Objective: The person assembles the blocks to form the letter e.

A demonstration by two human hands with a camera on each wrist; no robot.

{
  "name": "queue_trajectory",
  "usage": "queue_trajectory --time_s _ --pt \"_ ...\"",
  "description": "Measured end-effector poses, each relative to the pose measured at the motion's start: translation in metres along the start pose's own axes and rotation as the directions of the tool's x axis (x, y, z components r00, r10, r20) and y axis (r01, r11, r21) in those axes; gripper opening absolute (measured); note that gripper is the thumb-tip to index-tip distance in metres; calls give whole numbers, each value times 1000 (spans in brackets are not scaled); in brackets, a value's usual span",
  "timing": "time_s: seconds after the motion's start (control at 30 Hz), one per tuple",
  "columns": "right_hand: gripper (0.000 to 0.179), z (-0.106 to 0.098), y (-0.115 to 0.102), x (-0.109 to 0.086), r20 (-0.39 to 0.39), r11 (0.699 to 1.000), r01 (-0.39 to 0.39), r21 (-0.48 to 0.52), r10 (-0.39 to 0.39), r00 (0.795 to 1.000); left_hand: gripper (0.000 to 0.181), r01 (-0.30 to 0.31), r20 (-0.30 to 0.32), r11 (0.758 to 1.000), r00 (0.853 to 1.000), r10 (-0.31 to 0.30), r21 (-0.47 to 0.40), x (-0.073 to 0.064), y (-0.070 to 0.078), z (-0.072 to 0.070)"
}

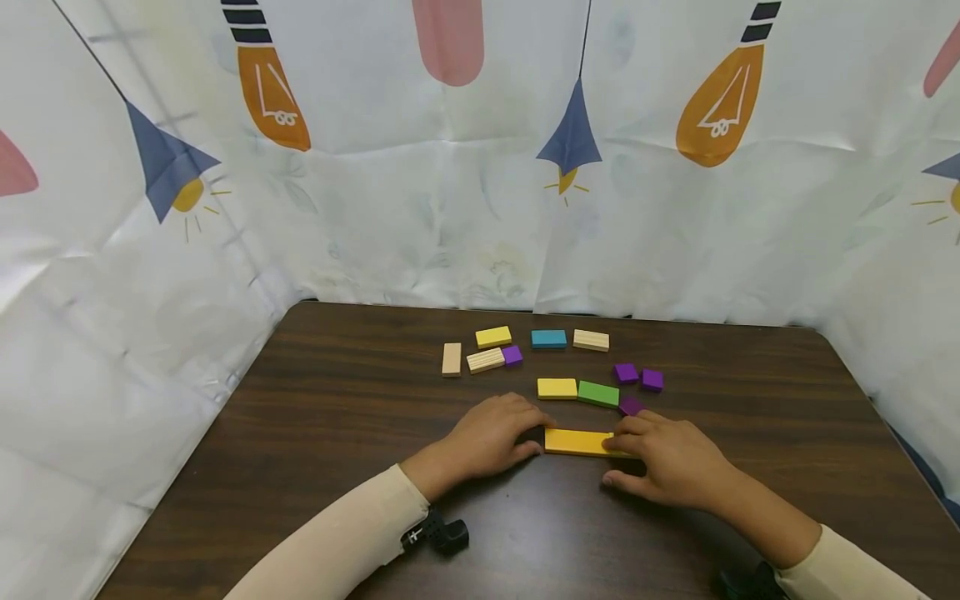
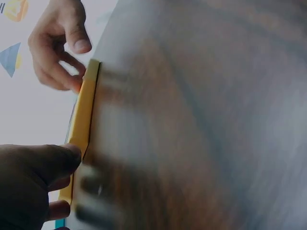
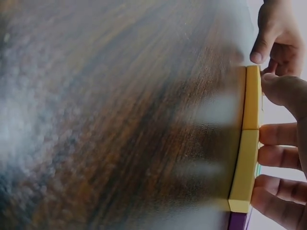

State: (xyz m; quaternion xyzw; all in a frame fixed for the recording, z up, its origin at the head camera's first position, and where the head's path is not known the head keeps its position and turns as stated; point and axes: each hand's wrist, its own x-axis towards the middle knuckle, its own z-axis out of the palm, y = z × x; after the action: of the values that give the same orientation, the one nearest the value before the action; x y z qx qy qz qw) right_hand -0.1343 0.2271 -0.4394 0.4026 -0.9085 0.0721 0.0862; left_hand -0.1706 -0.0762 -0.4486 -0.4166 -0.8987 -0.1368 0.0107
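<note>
Two yellow blocks, one deeper in shade [image 3: 252, 98] and one paler [image 3: 243, 172], lie end to end on the table in the right wrist view. In the head view they read as one yellow strip [image 1: 576, 442]. My left hand [image 1: 491, 437] is at the strip's left end, fingers loosely bent and thumb apart. Over the right end lies my right hand [image 1: 671, 462], its fingertips touching the blocks and its thumb resting nearer me. Just behind are a yellow block [image 1: 557, 389], a green block [image 1: 598, 394] and a purple block [image 1: 631, 406], partly hidden by the right hand.
Farther back on the dark wood table [image 1: 360, 375] lie a yellow block [image 1: 493, 337], a blue block [image 1: 549, 339], several plain wooden blocks [image 1: 591, 340] and more purple cubes [image 1: 652, 380]. A printed white cloth [image 1: 450, 208] hangs behind the table's far edge.
</note>
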Motion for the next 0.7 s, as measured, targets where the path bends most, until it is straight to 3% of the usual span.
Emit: queue_trajectory --time_s 0.27,0.5,0.7 --pt "40 0 1 -3 -31 1000 13 5 -13 999 38 100 -82 995 992 -99 6 0 -26 -12" --pt "38 0 2 -1 -16 1000 7 14 -6 1000 38 245 -138 970 961 -241 10 -5 -51 -23" --pt "37 0 2 -1 -22 1000 11 20 -10 1000 37 294 -195 956 938 -288 4 -12 -69 -29"
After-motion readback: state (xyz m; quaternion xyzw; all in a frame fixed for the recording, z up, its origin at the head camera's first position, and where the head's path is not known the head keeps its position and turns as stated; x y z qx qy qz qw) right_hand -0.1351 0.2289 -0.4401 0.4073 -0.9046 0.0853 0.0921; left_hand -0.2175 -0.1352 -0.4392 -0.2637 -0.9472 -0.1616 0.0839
